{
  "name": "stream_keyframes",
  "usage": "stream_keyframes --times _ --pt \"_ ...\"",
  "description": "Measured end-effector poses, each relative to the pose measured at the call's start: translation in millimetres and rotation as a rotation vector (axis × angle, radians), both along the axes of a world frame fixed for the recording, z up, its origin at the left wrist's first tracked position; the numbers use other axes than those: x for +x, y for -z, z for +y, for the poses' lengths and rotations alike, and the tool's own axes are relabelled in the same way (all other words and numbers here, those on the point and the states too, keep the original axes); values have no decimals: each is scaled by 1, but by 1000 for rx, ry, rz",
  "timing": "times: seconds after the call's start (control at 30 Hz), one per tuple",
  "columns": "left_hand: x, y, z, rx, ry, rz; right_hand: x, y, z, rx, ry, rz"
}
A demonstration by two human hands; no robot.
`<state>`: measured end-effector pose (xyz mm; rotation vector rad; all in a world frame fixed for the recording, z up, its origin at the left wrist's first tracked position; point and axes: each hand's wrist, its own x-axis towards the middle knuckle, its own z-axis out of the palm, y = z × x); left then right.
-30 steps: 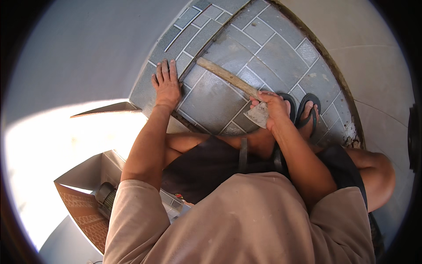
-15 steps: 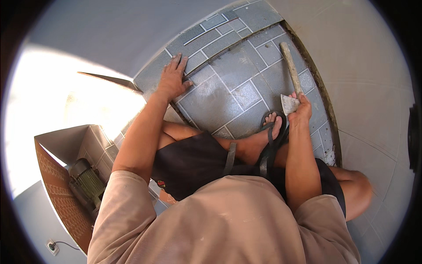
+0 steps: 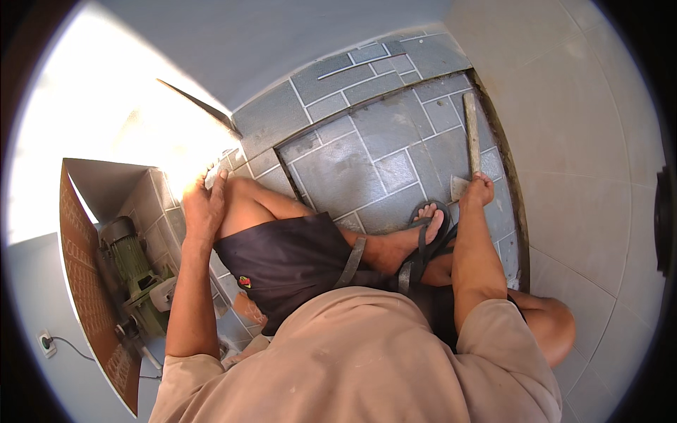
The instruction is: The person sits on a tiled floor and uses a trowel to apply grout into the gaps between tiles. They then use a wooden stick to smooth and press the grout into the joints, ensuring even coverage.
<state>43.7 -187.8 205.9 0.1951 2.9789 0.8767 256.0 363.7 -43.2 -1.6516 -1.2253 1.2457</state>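
Note:
My right hand (image 3: 481,189) is closed around a wooden-handled tool (image 3: 471,134) near its pale, flat, wedge-shaped head. The handle points away from me over the grey tiles (image 3: 331,169), which sit in a sunken panel. Whether the tool touches the tiles I cannot tell. Out to the left, my left hand (image 3: 204,208) is beside my bent knee, holding nothing. Its thumb and fingers are apart, the fingertips washed out by bright light.
A raised tiled strip (image 3: 338,84) borders the panel along the wall. A dark gap (image 3: 504,134) separates the panel from the large beige tiles (image 3: 557,141) on the right. A green motor (image 3: 134,257) stands by a brown board (image 3: 92,275) at left. My sandalled foot (image 3: 427,218) rests on the panel.
My left hand has left the tiled strip and moved back left, beside my knee. My right hand keeps the tool, its handle now straighter and its head partly behind the fingers. The view has shifted.

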Motion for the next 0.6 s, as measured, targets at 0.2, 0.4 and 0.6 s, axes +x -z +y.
stream_keyframes --times 0.2,0.4,0.6 --pt "21 8 -8 32 -66 146 -28 -30 -17 -9 -51 -719" --pt "7 15 -3 73 -31 135 -31 -42 -21 -95 -68 -834" --pt "5 26 -7 72 -24 142 -40 -38 -27 100 -32 -1013"
